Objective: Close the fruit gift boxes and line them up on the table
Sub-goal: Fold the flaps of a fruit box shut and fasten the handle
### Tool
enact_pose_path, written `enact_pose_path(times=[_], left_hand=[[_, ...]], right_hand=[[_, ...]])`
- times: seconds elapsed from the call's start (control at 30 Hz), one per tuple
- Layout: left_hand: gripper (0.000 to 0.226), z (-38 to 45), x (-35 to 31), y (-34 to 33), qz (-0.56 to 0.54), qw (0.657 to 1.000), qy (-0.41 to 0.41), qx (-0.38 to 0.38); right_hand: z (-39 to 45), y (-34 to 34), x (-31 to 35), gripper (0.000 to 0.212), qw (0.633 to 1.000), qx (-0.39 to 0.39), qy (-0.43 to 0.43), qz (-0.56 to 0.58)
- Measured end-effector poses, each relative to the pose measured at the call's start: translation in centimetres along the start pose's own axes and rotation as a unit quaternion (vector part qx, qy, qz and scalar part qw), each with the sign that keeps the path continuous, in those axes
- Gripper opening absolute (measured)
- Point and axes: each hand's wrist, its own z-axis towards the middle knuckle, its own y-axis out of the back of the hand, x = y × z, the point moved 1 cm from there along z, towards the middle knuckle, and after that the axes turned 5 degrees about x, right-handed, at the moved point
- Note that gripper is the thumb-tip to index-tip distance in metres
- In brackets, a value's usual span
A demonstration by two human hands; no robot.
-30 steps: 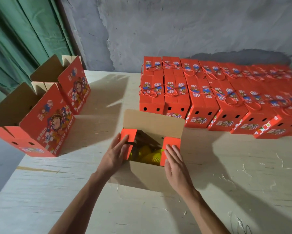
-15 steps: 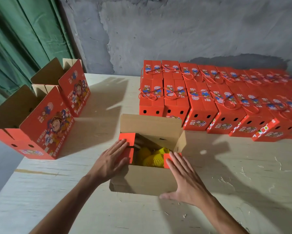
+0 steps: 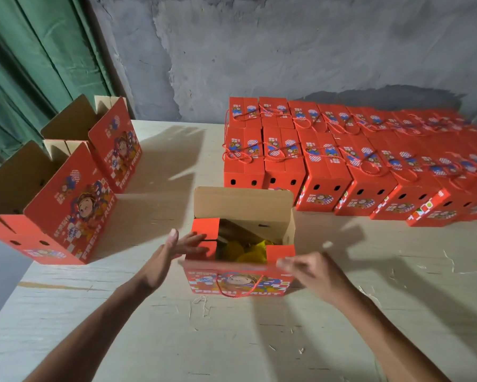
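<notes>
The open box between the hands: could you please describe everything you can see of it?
The open box is red printed cardboard, brown inside, upright on the table. Its front shows a cartoon face, "FRESH FRUIT" and a red cord handle. The rear flap stands up; yellow contents show inside. The left hand touches a side flap; the blurred right hand is at its right corner.

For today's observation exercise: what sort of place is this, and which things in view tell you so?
Probably a plain packing room or storeroom: rows of closed red gift boxes on a bare wooden table, a rough grey plaster wall and a green tarpaulin.
</notes>
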Motion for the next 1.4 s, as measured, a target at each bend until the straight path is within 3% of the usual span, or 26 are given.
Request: enact_pose_path(times=[0.1,0.27,0.33,0.43,0.5,0.57,0.67,0.77,0.87,1.1,1.3,1.4], left_hand=[[0.082,0.0,-0.1,-1.4,-0.029,0.998,-0.009,-0.049],[0.032,1.3,-0.5,-4.4,-0.035,0.969,-0.049,-0.240],[0.040,1.9,-0.6,-4.7,-0.037,0.964,-0.048,-0.260],[0.064,2.2,0.1,-4.2,0.134,0.959,-0.062,-0.242],[0.069,2.1,0.5,-3.9,0.264,0.935,-0.114,-0.207],[0.092,1.9,1.0,-3.5,0.336,0.916,-0.141,-0.166],[0.114,2.0,1.9,-2.6,0.419,0.880,-0.182,-0.131],[0.111,2.6,1.2,-1.8,0.458,0.855,-0.203,-0.132],[0.103,3.1,0.7,-1.6,0.460,0.857,-0.198,-0.118],[0.092,2.8,0.2,-1.9,0.493,0.843,-0.193,-0.094],[0.100,3.2,0.0,-2.1,0.432,0.890,-0.145,-0.001],[0.106,3.5,-0.2,-2.5,0.494,0.861,-0.113,0.032]], right_hand=[[2.0,-0.1,1.1,0.071,0.990,-0.137,-0.001,-0.020],[4.0,-4.0,2.2,0.033,0.945,-0.325,-0.034,-0.029],[4.5,-5.0,1.8,0.024,0.930,-0.357,-0.025,-0.081],[4.3,-5.9,0.1,0.032,0.918,-0.324,0.032,-0.227],[3.9,-6.3,-1.1,0.055,0.913,-0.272,0.036,-0.302],[3.7,-7.0,-1.8,0.078,0.920,-0.216,0.020,-0.326],[4.0,-7.6,-2.4,0.077,0.933,-0.213,0.015,-0.289],[4.7,-7.4,-2.8,0.058,0.934,-0.239,0.026,-0.264],[5.4,-7.1,-2.8,0.043,0.934,-0.251,0.029,-0.252],[6.5,-6.5,-1.7,0.047,0.934,-0.238,-0.032,-0.266],[7.8,-6.2,-1.2,0.048,0.941,-0.168,-0.086,-0.279],[7.9,-6.5,-0.9,0.047,0.940,-0.161,-0.100,-0.283]])
